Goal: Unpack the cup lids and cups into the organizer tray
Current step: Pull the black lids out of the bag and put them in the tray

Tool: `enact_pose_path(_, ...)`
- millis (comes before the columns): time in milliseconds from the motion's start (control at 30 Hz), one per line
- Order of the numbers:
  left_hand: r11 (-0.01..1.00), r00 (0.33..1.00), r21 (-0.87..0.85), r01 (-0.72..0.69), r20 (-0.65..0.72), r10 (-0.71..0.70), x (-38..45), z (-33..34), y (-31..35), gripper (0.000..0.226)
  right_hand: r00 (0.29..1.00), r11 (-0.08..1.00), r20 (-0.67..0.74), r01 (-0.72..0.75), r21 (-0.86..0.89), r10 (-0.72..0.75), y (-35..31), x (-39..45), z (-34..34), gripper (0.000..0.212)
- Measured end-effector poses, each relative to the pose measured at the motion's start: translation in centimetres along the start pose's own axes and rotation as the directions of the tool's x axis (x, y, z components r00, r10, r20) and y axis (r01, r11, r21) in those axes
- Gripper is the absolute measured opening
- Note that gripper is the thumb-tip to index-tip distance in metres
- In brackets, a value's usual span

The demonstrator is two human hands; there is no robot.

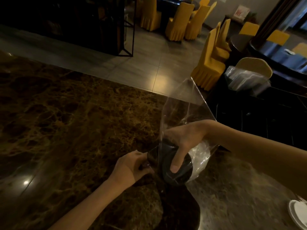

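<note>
A stack of dark cup lids (pixel 176 165) lies on its side inside a clear plastic sleeve (pixel 184 103), held just above the brown marbled surface (pixel 66 122) near its right edge. The right hand (pixel 184 140) grasps the stack from above through the plastic, fingers wrapped over the far side and the thumb (pixel 178 159) pressed flat on the uppermost lid. The left hand (pixel 131 166) is clenched on the near, lower end of the sleeve, where the dark end of the stack protrudes; whether it pinches plastic alone or a lid as well cannot be told. The empty upper length of the sleeve rises slack and transparent toward the upper right, and a crumpled portion bunches behind the right hand. At the lower right corner, part of a white round rim (pixel 297 214) rests on the surface; what it belongs to cannot be told. Beyond the surface's right edge stands a dark cabinet carrying a bundle of clear plastic packaging (pixel 247 78). Chairs in yellow covers (pixel 209 60) occupy the tiled floor (pixel 149 63) behind.
</note>
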State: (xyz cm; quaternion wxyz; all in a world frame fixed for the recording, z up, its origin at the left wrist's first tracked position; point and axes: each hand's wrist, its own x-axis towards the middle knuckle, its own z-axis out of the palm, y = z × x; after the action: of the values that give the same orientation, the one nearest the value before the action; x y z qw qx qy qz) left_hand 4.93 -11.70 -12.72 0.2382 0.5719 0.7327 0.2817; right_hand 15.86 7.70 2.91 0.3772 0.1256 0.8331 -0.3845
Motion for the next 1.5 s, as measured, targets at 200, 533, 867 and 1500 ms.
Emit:
enact_pose_path(200,0.995,1.0,0.101,-0.003,-0.002,0.003,0.5,1.1,-0.8,0.033,0.997,1.0,-0.071,-0.012,0.026,0.013,0.1,-1.6,0.1,0.062)
enact_pose_path(533,0.987,0.997,0.142,0.078,0.019,-0.081,0.5,1.2,-0.3,0.044,0.964,0.995,-0.263,-0.053,-0.088,0.028,-1.4,-4.9,0.0,0.097)
enact_pose_path(867,0.985,0.991,0.14,0.102,0.075,-0.113,1.1,0.5,0.7,0.051,0.862,0.983,-0.507,-0.077,-0.167,-0.018,-5.1,-11.1,-0.6,0.105)
enact_pose_path(1500,0.954,0.964,-0.145,-0.261,-0.09,0.25,-0.7,-7.3,8.3,0.13,0.475,0.901,-0.875,0.333,0.278,0.094,-5.2,-16.4,4.7,0.097)
